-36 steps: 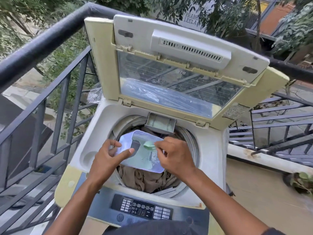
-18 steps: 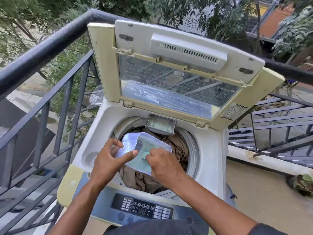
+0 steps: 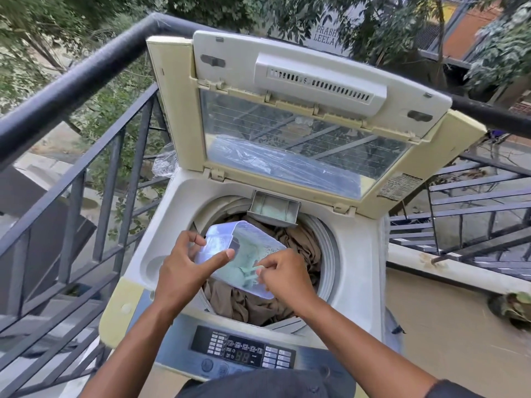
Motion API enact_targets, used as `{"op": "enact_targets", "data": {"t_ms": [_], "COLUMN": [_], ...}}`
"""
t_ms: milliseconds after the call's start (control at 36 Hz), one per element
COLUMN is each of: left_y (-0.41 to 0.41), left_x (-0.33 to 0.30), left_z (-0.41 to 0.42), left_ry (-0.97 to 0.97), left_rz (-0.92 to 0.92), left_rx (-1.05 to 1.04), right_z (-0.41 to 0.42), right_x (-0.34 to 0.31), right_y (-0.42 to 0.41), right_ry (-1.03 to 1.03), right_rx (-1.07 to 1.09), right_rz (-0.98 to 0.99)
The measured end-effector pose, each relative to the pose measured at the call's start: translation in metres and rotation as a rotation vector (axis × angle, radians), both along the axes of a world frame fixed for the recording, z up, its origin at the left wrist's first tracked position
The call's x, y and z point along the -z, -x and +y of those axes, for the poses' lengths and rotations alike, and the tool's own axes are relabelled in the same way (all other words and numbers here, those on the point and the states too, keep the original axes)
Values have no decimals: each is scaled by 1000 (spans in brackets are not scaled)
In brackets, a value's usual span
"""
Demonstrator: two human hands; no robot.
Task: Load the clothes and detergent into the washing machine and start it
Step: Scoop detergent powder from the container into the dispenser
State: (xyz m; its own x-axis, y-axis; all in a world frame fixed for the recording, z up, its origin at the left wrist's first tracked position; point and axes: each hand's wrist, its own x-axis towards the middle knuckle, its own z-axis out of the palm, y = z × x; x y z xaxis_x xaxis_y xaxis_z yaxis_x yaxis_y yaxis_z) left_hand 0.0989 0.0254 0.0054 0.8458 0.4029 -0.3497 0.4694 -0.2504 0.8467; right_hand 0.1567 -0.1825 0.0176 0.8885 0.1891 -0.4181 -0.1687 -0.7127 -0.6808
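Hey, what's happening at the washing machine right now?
A person stands at an open top-loading washing machine on a balcony. The left hand holds a clear detergent container over the drum, and the right hand pinches a small green scoop inside it. Brown clothes already fill the drum. The dispenser tray is pulled out.

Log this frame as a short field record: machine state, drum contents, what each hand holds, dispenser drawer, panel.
machine: top-loading washing machine, lid propped open
drum contents: brown clothes
left hand: grips clear detergent container above the drum
right hand: pinches green scoop inside the container
detergent drawer: pulled out at drum's rear rim, pale powder inside
control panel: display shows 88
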Motion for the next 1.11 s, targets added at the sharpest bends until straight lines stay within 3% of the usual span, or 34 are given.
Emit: {"op": "enact_targets", "data": {"t_ms": [194, 472, 1111], "left_y": [-4, -19, -42], "left_x": [5, 12, 31], "left_z": [1, 14, 15], "left_ry": [3, 118, 158], "left_rz": [24, 59, 83], "left_rx": [-18, -106, -92], "right_z": [-2, -17, -26], "right_x": [4, 14, 0], "right_y": [-5, -22, -54], "right_ry": [-300, -576, -673], "right_rx": [346, 589, 708], "right_rz": [215, 285, 216]}}
